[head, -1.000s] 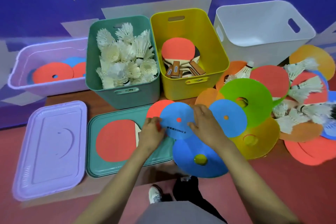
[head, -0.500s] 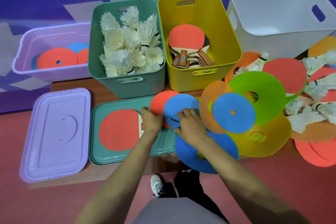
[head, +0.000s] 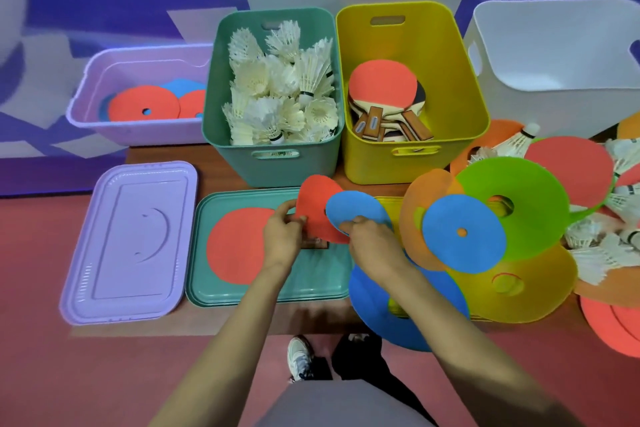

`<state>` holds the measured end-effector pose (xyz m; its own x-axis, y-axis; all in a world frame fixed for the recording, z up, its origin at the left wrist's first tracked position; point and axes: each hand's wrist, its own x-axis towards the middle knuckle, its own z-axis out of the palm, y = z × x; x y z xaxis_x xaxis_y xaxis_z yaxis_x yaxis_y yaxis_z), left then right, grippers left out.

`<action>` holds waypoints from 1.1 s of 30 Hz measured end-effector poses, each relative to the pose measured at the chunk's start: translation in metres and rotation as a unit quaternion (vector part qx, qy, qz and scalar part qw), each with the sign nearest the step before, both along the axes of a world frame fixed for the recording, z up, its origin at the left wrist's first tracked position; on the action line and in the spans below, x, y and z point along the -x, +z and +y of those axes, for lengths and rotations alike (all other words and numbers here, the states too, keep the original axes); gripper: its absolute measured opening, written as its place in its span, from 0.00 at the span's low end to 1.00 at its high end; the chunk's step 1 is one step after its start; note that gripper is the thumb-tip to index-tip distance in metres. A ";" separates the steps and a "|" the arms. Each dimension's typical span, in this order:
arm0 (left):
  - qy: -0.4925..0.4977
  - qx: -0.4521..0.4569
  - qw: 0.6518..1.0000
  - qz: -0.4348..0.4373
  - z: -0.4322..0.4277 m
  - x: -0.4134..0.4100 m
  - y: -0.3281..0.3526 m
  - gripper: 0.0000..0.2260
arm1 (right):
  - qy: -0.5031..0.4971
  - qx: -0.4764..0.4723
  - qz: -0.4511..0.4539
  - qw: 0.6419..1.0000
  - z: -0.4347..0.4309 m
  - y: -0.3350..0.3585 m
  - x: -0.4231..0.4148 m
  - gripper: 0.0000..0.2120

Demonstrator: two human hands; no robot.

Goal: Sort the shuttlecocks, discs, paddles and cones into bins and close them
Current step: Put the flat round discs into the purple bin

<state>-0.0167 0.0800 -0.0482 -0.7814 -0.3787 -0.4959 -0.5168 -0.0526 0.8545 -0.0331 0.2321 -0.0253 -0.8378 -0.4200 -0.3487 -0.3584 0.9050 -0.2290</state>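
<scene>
My left hand (head: 282, 236) pinches the edge of a small red disc (head: 317, 204), lifted above the teal lid (head: 270, 284). My right hand (head: 374, 246) pinches a small blue disc (head: 356, 210) that overlaps the red one. A red paddle (head: 239, 246) lies on the teal lid, its handle hidden under my left hand. The lilac bin (head: 138, 128) holds red and blue discs. Shuttlecocks fill the teal bin (head: 277, 163). Paddles lie in the yellow bin (head: 415, 163). The white bin (head: 554, 107) stands at the far right.
A pile of cones and discs (head: 512, 215) in green, blue, orange, yellow and red lies at the right, with loose shuttlecocks (head: 620, 191) among them. The lilac lid (head: 131, 243) lies flat at the left. A large blue cone (head: 391, 315) sits under my right forearm.
Both hands have raised the small red and blue discs off the lid; the blue one is now tilted up. The camera has shifted left and down.
</scene>
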 end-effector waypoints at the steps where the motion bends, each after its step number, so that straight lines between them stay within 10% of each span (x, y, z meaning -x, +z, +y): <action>1: 0.008 0.011 1.000 0.002 -0.007 -0.001 0.006 0.15 | 0.006 0.001 0.003 1.000 -0.003 0.008 0.003 0.21; 17: 0.001 0.411 0.912 0.004 -0.097 -0.015 0.065 0.15 | 0.112 0.205 0.143 0.962 -0.062 0.066 0.062 0.19; 33: 0.117 0.345 0.925 0.109 -0.336 0.007 0.101 0.14 | 0.044 0.312 0.285 0.905 -0.297 0.099 0.079 0.14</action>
